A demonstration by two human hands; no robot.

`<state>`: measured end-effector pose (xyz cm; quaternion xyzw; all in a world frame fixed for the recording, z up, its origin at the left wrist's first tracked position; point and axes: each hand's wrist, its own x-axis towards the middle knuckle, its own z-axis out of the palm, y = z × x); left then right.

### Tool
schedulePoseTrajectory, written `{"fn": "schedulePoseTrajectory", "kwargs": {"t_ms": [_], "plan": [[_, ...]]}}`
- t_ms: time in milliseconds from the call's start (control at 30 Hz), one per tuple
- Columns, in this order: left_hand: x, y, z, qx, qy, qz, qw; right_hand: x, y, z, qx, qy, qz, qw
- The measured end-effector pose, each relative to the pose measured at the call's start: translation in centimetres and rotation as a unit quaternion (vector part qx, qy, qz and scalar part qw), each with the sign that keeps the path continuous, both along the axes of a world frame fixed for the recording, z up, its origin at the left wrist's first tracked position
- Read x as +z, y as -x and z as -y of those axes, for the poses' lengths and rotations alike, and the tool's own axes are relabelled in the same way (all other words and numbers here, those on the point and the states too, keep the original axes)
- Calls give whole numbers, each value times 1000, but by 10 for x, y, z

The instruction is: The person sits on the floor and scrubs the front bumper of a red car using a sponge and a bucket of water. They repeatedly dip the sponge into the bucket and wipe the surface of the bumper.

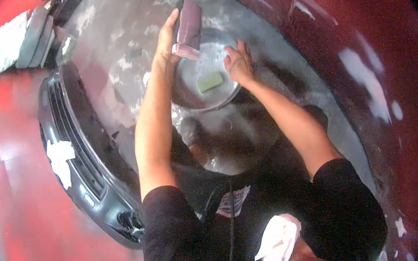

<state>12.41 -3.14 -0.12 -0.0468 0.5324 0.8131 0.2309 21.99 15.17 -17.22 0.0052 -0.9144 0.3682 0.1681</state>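
My left hand (168, 39) grips a purplish-maroon block (188, 21) with a dark back, perhaps a sanding block; a flap hangs from its lower end. The block is above the far left side of a round basin (192, 103) with cloudy, frothy water. In the basin lies a green rectangular pad (210, 82), possibly a sponge. At the basin's right side is my right hand (239, 63), its fingers apart and nothing visible in them. The hand covers part of the rim, and contact with it is hard to make out.
A dark car bumper cover (78, 146) with a slatted grille lies on the left, a torn white piece (61, 158) on it. Light-coloured stacked items (18, 42) stand at the far left. The grey floor (100, 38) looks wet. A glossy red surface (393, 68) curves along the right.
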Motion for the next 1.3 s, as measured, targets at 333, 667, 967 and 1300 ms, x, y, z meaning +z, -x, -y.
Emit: {"fn": "schedulePoseTrajectory", "kwargs": {"t_ms": [333, 667, 967, 1300], "plan": [[-100, 25, 70, 138, 164, -163, 963, 18, -16, 23, 192, -41, -20, 980], [-89, 47, 48, -4, 85, -260, 962, -168, -15, 110, 387, -203, 386, 812], [-131, 83, 77, 95, -11, -185, 978, 176, 84, 53, 91, 294, 315, 898], [-111, 73, 71, 32, 41, -259, 964, 318, 88, -23, -34, -738, -31, 673]]}}
